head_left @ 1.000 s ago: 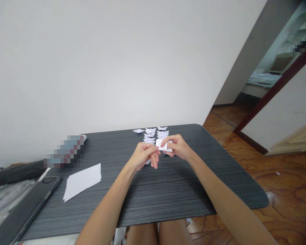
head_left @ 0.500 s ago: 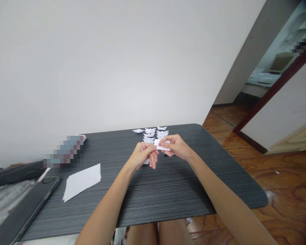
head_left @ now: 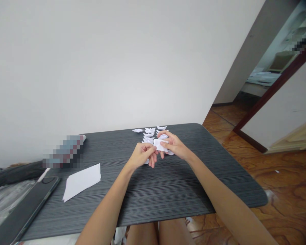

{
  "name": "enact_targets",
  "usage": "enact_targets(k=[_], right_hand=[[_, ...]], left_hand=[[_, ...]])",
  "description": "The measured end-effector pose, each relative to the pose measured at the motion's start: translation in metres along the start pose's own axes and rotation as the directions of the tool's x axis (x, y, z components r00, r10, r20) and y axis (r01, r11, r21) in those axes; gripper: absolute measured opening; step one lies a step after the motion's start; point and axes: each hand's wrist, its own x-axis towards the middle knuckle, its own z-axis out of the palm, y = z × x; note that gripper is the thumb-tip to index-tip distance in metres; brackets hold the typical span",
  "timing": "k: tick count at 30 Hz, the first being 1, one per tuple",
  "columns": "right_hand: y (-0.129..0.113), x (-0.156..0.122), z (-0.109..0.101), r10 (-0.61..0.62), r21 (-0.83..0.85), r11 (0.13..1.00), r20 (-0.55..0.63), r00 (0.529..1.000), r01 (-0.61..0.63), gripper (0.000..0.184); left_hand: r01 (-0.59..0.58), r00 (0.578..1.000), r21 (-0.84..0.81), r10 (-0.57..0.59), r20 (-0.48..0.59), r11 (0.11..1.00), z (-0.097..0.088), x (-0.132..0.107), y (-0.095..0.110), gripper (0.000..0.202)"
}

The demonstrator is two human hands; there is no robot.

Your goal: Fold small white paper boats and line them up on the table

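Observation:
Both my hands meet over the middle of a dark striped table (head_left: 168, 190). Between them is a small white piece of paper (head_left: 160, 144). My left hand (head_left: 142, 154) pinches its left edge with curled fingers. My right hand (head_left: 173, 145) grips its right side, thumb on top. Just behind my hands, several small white folded paper boats (head_left: 149, 134) lie in rows on the table.
A stack of white paper sheets (head_left: 83, 180) lies on the table's left part. A dark flat device (head_left: 22, 209) sits at the left edge, with a blurred object (head_left: 63, 150) behind it. Wooden floor (head_left: 283, 177) and an open doorway are to the right.
The small paper has been turned and shifted slightly left and down between my fingers. My right hand moved a little toward the left hand.

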Motion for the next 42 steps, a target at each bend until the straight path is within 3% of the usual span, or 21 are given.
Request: enact_targets(k=[7,9,11,13,15,18,20,23,27,34,39,42], right_hand=[[-0.001,0.000,-0.003,-0.023,-0.034,0.999,-0.103,0.994,0.020,0.021],[-0.003,0.000,-0.004,-0.024,-0.015,1.000,-0.170,0.985,0.022,0.021],[-0.003,0.000,-0.004,0.002,0.039,0.999,-0.210,0.978,0.007,0.021],[-0.002,0.000,-0.001,0.057,0.099,0.994,-0.201,0.978,-0.038,0.021],[0.001,0.001,0.003,0.120,0.148,0.984,-0.151,0.981,-0.098,0.022],[0.005,0.003,0.005,0.198,0.129,0.973,-0.050,0.979,-0.190,0.020],[0.005,0.004,0.002,0.192,0.010,0.981,-0.081,0.978,-0.192,0.022],[0.000,0.004,-0.006,0.014,-0.275,0.959,-0.173,0.985,-0.062,0.042],[-0.003,0.001,-0.008,-0.092,-0.585,0.809,-0.028,0.995,0.058,0.023],[0.002,0.001,-0.002,-0.057,-0.617,0.787,-0.086,0.995,-0.009,0.013],[-0.003,0.000,-0.005,-0.059,-0.553,0.833,-0.068,0.996,0.011,0.012],[-0.005,0.000,-0.005,-0.073,-0.537,0.843,-0.061,0.995,0.030,0.012]], left_hand=[[-0.045,0.992,0.034,0.040,0.120,0.998,-0.008,0.001,-0.001,0.027],[-0.151,0.988,0.118,0.145,0.056,0.981,-0.013,0.001,0.002,0.027],[-0.328,0.928,0.314,0.366,-0.068,0.891,-0.017,0.001,0.005,0.025],[-0.449,0.831,0.547,0.555,-0.035,0.706,-0.018,0.001,0.007,0.031],[-0.509,0.770,0.667,0.635,0.070,0.544,-0.016,0.001,0.007,0.027],[-0.551,0.723,0.693,0.681,0.119,0.464,-0.012,0.001,0.004,0.015],[-0.503,0.753,0.719,0.651,0.093,0.479,-0.012,0.000,0.002,0.013],[-0.353,0.832,0.795,0.554,0.025,0.494,-0.013,-0.001,0.002,0.014],[-0.273,0.917,0.825,0.394,0.067,0.495,-0.013,-0.002,0.005,0.018],[-0.225,0.940,0.687,0.340,-0.034,0.691,-0.015,0.001,0.003,0.025],[-0.299,0.934,0.587,0.358,0.017,0.752,-0.015,-0.001,0.010,0.020],[-0.284,0.948,0.512,0.318,0.022,0.811,-0.014,-0.003,0.013,0.019]])
